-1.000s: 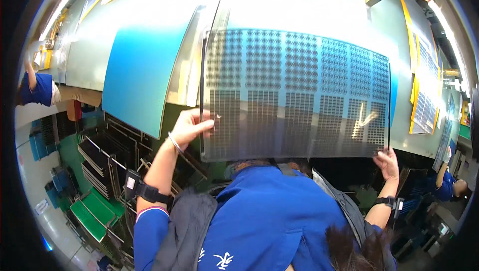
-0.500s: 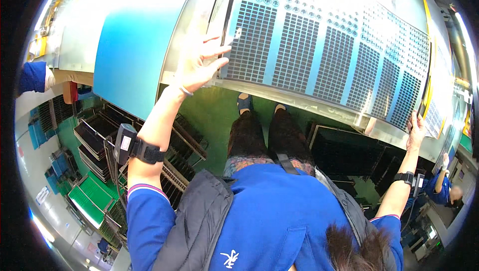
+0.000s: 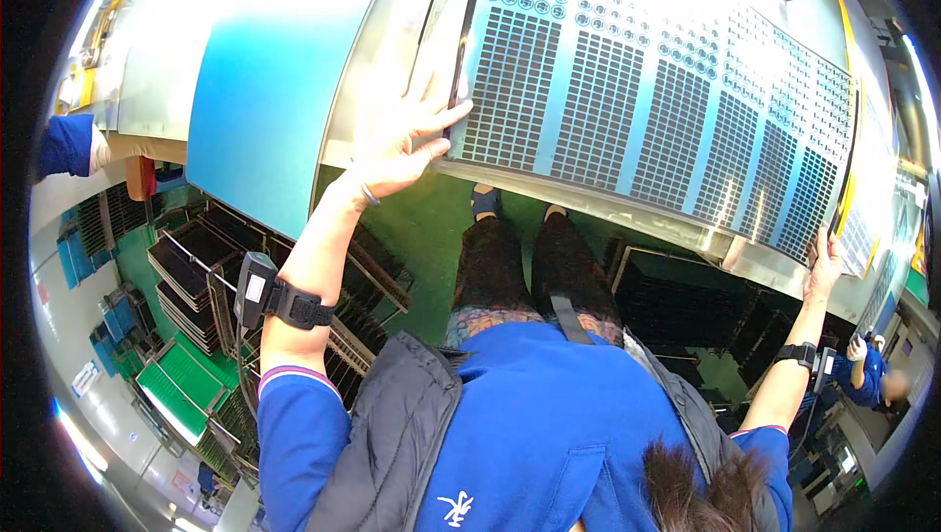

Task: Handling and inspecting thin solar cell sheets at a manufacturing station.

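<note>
A large blue sheet printed with dark grids of small squares and rows of rings (image 3: 642,106) lies on the bright work surface in front of me. My left hand (image 3: 400,140) is at its left edge, fingers spread; the index fingertip reaches onto the edge and the thumb points at the near corner. At the near right corner, my right hand (image 3: 823,263) pinches the sheet's edge between thumb and fingers. Glare washes out the sheet's far part and some of my left fingers. A plain blue panel (image 3: 260,130) lies left of my left hand.
Racks of dark trays (image 3: 186,282) and a green slatted rack (image 3: 176,390) stand low on the left. A dark rack (image 3: 686,297) is under the table at right. A co-worker's gloved hand (image 3: 99,150) shows at far left; another person (image 3: 867,375) is at far right.
The patterned sheet and both my hands appear slightly farther right in the picture, and the whole view has shifted a little too. The distant person's hand at right is lower.
</note>
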A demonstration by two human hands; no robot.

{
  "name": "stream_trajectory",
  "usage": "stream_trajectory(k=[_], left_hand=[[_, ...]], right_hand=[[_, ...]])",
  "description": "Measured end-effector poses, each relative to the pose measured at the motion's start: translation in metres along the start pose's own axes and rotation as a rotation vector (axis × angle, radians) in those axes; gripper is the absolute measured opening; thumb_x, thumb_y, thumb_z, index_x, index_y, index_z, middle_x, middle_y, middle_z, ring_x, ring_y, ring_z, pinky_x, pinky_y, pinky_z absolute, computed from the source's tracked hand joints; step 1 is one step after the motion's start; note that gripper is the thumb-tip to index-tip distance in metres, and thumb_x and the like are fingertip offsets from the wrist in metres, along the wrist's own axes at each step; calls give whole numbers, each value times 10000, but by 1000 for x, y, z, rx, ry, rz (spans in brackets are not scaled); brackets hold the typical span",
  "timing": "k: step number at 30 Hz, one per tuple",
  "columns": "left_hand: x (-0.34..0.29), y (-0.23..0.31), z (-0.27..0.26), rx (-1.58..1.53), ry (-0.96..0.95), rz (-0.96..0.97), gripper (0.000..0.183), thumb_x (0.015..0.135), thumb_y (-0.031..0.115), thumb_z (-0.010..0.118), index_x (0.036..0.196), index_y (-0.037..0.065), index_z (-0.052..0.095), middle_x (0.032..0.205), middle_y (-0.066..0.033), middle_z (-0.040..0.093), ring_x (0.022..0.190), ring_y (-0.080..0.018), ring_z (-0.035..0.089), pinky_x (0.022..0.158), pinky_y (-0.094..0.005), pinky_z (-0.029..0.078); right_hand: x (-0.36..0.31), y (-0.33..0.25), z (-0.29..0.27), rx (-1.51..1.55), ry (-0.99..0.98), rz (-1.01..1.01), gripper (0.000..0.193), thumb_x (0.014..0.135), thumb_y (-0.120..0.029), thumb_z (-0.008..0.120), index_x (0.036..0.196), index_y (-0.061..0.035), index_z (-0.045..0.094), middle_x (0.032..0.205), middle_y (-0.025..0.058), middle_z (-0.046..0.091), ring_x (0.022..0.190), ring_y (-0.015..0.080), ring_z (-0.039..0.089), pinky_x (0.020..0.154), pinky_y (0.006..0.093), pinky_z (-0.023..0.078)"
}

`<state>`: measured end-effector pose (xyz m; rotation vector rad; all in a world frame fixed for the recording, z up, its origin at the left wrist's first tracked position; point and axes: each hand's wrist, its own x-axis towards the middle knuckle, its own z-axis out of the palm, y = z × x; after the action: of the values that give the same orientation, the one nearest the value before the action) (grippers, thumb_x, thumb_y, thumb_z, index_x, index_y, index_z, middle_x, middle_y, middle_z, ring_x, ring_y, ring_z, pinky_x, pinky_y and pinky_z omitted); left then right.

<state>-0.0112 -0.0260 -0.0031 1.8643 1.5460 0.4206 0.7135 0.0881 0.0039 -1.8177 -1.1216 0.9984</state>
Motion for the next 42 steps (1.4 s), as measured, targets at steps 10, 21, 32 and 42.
stream_trajectory(k=[10, 21, 32, 42], left_hand=[[-2, 5, 1, -28, 39, 11, 629, 742, -61, 563, 1307, 214, 522, 1481, -39, 314, 1423, -252, 104, 1141, -437, 20], [5, 9, -8, 202, -50, -8, 649, 709, 22, 599, 1335, 141, 480, 1489, -117, 278, 1401, -361, 137, 1138, -493, 63], [11, 34, 0, 171, -11, -28, 588, 656, 36, 652, 1234, 116, 574, 1411, -137, 410, 1391, -373, 177, 1126, -503, 98], [16, 34, -7, 196, -37, -74, 607, 648, 13, 655, 1234, 155, 580, 1418, -120, 404, 1388, -367, 192, 1122, -512, 112]], right_hand=[[-1, -10, 5, 22, 27, 7, 227, 889, -157, 632, 1106, -90, 635, 889, -58, 620, 700, 13, 550, 630, 159, 451], [-11, -59, 7, 58, -296, 262, 566, 732, -58, 718, 1225, -28, 442, 1207, 134, 514, 1062, 215, 527, 939, 384, 424], [145, -130, 105, -670, -245, 6, 508, 918, -357, 523, 1387, -207, 400, 1059, 150, 644, 996, 236, 621, 855, 338, 475], [169, -103, 118, -973, -16, -209, 384, 927, -369, 460, 1307, -323, 488, 1063, 170, 639, 1013, 356, 592, 892, 420, 449]])
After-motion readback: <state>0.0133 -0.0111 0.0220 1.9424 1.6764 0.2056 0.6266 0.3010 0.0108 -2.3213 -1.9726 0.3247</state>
